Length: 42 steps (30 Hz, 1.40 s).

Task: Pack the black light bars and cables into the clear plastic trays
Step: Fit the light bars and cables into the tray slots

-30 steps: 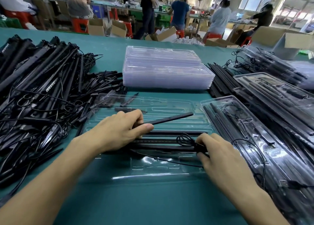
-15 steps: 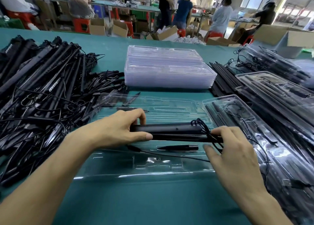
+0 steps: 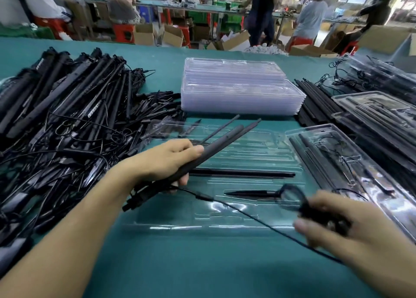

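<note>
The left hand (image 3: 166, 160) is in the middle of the frame, and its grip is closed around a bundle of black light bars (image 3: 225, 140). The bars are tilted, with the far ends pointing to the upper right, above the open clear tray (image 3: 258, 226) that lies on the green tabletop (image 3: 202, 264). A thin black cable (image 3: 247, 210) runs from the near end of the bundle across the tray to the right hand (image 3: 360, 237) in the lower right. This hand's grip holds the coiled part of the cable, which is blurred.

One long bar (image 3: 243, 174) and a short black piece (image 3: 247, 193) lie in the tray. A stack of empty trays (image 3: 238, 90) stands at the upper centre. A pile of bars and cables (image 3: 67, 128) fills the left side. A packed tray (image 3: 369, 180) lies at the right.
</note>
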Tool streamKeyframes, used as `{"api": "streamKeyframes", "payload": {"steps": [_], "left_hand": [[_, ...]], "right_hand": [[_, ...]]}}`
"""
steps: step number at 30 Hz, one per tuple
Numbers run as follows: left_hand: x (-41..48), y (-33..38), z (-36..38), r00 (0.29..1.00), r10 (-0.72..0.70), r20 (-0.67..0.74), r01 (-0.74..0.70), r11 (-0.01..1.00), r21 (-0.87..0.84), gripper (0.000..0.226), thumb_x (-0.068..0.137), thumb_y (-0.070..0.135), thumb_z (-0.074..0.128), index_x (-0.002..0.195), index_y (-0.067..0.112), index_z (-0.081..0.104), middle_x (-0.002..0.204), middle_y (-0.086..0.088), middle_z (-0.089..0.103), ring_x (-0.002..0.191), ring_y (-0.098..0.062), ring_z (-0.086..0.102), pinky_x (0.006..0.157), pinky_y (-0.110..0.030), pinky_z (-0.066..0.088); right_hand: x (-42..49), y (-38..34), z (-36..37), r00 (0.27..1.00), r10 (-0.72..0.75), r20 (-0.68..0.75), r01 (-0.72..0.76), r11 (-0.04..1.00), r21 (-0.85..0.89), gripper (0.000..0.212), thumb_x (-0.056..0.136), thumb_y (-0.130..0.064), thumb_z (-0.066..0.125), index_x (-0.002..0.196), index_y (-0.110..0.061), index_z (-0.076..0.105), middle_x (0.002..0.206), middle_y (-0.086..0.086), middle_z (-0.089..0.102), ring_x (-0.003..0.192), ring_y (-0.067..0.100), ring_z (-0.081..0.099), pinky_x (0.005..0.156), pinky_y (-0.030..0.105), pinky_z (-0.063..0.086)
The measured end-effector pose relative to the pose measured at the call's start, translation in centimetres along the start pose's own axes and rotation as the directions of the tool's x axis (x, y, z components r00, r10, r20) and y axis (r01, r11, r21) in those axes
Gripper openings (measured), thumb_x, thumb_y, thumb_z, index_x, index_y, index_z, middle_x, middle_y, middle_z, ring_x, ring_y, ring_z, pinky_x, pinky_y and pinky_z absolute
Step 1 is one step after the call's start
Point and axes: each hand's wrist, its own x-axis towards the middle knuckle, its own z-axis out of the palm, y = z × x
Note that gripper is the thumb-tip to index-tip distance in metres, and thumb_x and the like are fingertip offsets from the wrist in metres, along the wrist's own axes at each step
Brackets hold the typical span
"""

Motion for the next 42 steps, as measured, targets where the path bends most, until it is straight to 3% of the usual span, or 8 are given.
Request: {"api": "streamKeyframes", "payload": {"steps": [3, 10, 15, 19, 26, 31, 37, 42], "left_hand": [[-0.1, -0.1, -0.2, 1.000, -0.022, 0.007, 0.023, 0.990, -0.137, 0.042, 0.098, 0.058, 0.041, 0.090, 0.017, 0.043, 0.064, -0.009, 0.067, 0.038, -0.018, 0.054, 0.036, -0.023, 0.043], [-0.1, -0.1, -0.9, 0.997, 0.061, 0.054, -0.042, 0.954, -0.297, 0.053, 0.080, 0.058, 0.073, 0.091, 0.014, 0.047, 0.077, -0.008, 0.068, 0.043, -0.016, 0.055, 0.035, -0.025, 0.043], [-0.2, -0.2, -1.0, 0.991, 0.088, 0.106, -0.041, 0.925, -0.378, 0.055, 0.065, 0.047, 0.081, 0.107, 0.022, 0.055, 0.065, -0.004, 0.060, 0.040, -0.013, 0.052, 0.033, -0.022, 0.041], [0.1, -0.6, -0.5, 0.982, 0.040, 0.185, 0.039, 0.914, -0.404, 0.053, 0.076, 0.032, 0.085, 0.113, 0.019, 0.049, 0.061, -0.007, 0.061, 0.038, -0.014, 0.053, 0.034, -0.021, 0.043], [0.2, -0.6, -0.1, 0.974, 0.070, 0.216, -0.011, 0.964, -0.265, 0.024, 0.092, 0.022, 0.067, 0.112, 0.008, 0.063, 0.087, -0.010, 0.061, 0.060, -0.013, 0.064, 0.041, -0.023, 0.051], [-0.4, 0.5, 0.3, 0.958, 0.155, 0.241, -0.091, 0.961, -0.260, 0.033, 0.095, 0.034, 0.062, 0.118, 0.010, 0.066, 0.080, -0.002, 0.058, 0.066, -0.010, 0.061, 0.048, -0.023, 0.053], [-1.4, 1.5, 1.1, 0.919, 0.186, 0.346, -0.088, 0.956, -0.281, 0.030, 0.102, 0.032, 0.048, 0.125, 0.022, 0.063, 0.091, -0.005, 0.069, 0.068, -0.014, 0.063, 0.055, -0.026, 0.055], [-1.5, 1.9, 0.8, 0.928, 0.142, 0.344, -0.059, 0.969, -0.240, 0.040, 0.100, 0.036, 0.049, 0.108, 0.000, 0.064, 0.091, -0.013, 0.072, 0.062, -0.019, 0.066, 0.050, -0.025, 0.055]], "right_hand": [[-0.1, -0.3, 0.0, 0.989, 0.023, 0.149, -0.029, 0.999, 0.042, 0.037, 0.069, -0.066, 0.063, 0.081, -0.032, 0.066, 0.053, -0.012, 0.054, 0.044, 0.001, 0.040, 0.045, 0.014, 0.033], [0.7, -1.3, 0.3, 0.997, 0.058, 0.056, -0.061, 0.997, 0.052, 0.032, 0.070, -0.058, 0.063, 0.085, -0.030, 0.064, 0.054, -0.010, 0.058, 0.038, 0.003, 0.043, 0.041, 0.016, 0.036], [1.1, -2.6, 0.6, 0.939, 0.148, 0.311, -0.264, 0.889, 0.374, 0.060, 0.061, -0.080, 0.067, 0.105, -0.040, 0.061, 0.090, 0.001, 0.072, 0.045, 0.021, 0.063, 0.040, 0.020, 0.041], [1.5, -3.1, 1.6, 0.921, 0.087, 0.379, -0.253, 0.875, 0.414, 0.056, 0.062, -0.063, 0.081, 0.110, -0.043, 0.062, 0.076, 0.000, 0.067, 0.052, 0.007, 0.053, 0.044, 0.021, 0.041], [2.1, -2.8, 1.6, 0.984, 0.105, 0.146, -0.129, 0.979, 0.161, 0.009, 0.084, -0.026, 0.070, 0.091, -0.030, 0.067, 0.059, -0.007, 0.058, 0.048, 0.000, 0.045, 0.043, 0.013, 0.033], [2.9, -1.5, 1.9, 0.970, 0.061, -0.234, -0.117, 0.965, -0.236, 0.034, 0.077, -0.009, 0.073, 0.084, -0.035, 0.052, 0.085, -0.014, 0.058, 0.069, 0.008, 0.052, 0.063, 0.031, 0.043], [4.3, -1.9, 2.8, 0.979, -0.080, -0.188, 0.001, 0.921, -0.389, 0.068, 0.080, -0.012, 0.074, 0.131, -0.047, 0.046, 0.139, -0.021, 0.044, 0.116, 0.009, 0.050, 0.076, 0.032, 0.039], [4.6, -1.2, 3.4, 0.919, -0.098, -0.382, -0.064, 0.919, -0.388, 0.060, 0.072, -0.014, 0.081, 0.122, -0.038, 0.056, 0.113, -0.003, 0.047, 0.070, 0.028, 0.061, 0.059, 0.032, 0.040]]}}
